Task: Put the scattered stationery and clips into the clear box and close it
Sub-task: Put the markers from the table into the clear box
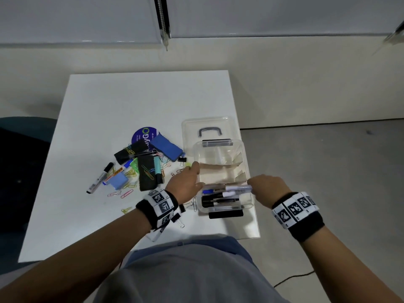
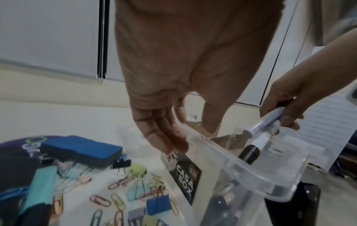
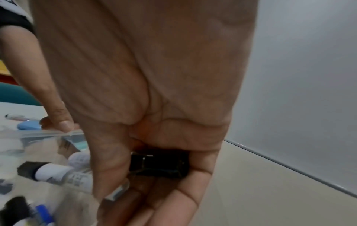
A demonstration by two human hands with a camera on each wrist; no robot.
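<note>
The clear box [image 1: 247, 162] stands open at the table's right side, with its lid [image 1: 209, 125] folded back. Several markers [image 1: 218, 202] lie in its near compartment. My left hand [image 1: 196, 174] pinches the box's left wall, fingers [image 2: 164, 137] outside and thumb [image 3: 63, 123] on the rim. My right hand [image 1: 251, 186] holds two white markers [image 2: 266, 120] low over the near compartment. Left of the box lie a blue eraser [image 1: 166, 147], black erasers [image 1: 147, 176], a black-capped marker [image 1: 100, 178], coloured paper clips [image 1: 126, 193] and binder clips [image 2: 135, 169].
The box sits close to the table's right edge [image 1: 258, 215], with bare floor beyond. A round purple sticker [image 1: 142, 134] lies under the pile. A teal chair [image 1: 26, 127] stands at the left. A clear-handled binder clip [image 1: 179, 221] lies beneath my left wrist.
</note>
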